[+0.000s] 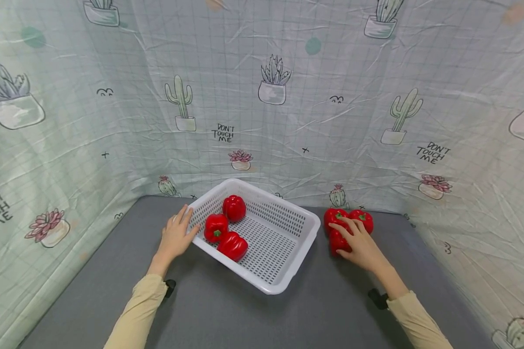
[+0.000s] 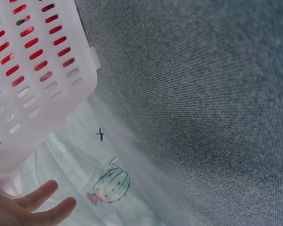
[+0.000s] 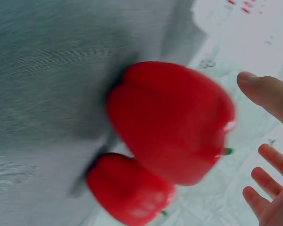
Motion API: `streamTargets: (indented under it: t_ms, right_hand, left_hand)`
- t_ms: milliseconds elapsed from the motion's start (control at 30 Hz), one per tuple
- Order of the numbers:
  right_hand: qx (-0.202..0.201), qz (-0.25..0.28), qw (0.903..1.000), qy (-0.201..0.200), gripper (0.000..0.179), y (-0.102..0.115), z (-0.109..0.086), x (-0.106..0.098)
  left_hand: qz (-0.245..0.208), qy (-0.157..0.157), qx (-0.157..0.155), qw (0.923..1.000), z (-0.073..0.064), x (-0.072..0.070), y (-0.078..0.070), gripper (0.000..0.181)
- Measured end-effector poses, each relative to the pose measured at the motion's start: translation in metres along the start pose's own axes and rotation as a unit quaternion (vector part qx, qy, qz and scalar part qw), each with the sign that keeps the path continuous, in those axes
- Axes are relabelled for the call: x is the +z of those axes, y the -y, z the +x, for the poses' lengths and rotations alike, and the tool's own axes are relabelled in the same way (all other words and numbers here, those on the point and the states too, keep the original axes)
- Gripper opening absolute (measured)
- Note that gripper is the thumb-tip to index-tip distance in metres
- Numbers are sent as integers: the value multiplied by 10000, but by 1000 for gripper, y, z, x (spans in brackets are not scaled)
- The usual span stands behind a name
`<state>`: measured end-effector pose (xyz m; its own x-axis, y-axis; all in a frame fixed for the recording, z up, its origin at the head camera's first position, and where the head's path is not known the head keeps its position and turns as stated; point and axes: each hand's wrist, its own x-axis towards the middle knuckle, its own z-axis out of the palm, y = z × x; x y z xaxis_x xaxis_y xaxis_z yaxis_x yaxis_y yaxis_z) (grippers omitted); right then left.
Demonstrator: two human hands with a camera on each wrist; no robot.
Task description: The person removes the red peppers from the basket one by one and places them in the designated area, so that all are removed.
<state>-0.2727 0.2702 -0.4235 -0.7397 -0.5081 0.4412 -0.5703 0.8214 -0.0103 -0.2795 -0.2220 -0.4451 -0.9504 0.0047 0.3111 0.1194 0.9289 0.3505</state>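
Observation:
A white perforated plastic basket [image 1: 262, 285] stands on the grey tabletop, holding three red bell peppers [image 1: 233, 246] in its left part. At its left corner, my left hand [image 1: 173, 238] touches the rim with fingers extended; two straight fingertips [image 2: 48, 189] show beside the basket wall [image 2: 37, 106] in the left wrist view. To the basket's right is a cluster of three more red bell peppers [image 1: 362, 219]. Over these reaches my right hand [image 1: 361, 247], fingers spread. The right wrist view shows its thumb and fingers apart from a large bell pepper [image 3: 170, 122], with another pepper [image 3: 129, 188] beside it.
A cactus-print curtain [image 1: 262, 121] closes off the back and both sides of the grey tabletop [image 1: 227, 315]. The basket lies at an angle between the two hands. Dark straps [image 1: 378, 298] sit at the wrists.

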Motion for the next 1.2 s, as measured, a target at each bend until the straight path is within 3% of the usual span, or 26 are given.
streamTargets:
  t_ms: [600, 800, 1200]
  right_hand:
    - [-346, 376, 9978, -411, 64, 41, 57, -34]
    - [-619, 240, 9966, -482, 59, 52, 76, -36]
    - [-639, 572, 9950, -513, 53, 82, 123, -36]
  left_hand:
    - [-58, 18, -26, 10000, -1, -2, -2, 60]
    - [-58, 15, 1, 10000, -2, 0, -2, 60]
    - [-94, 3, -19, 10000, -1, -2, -3, 60]
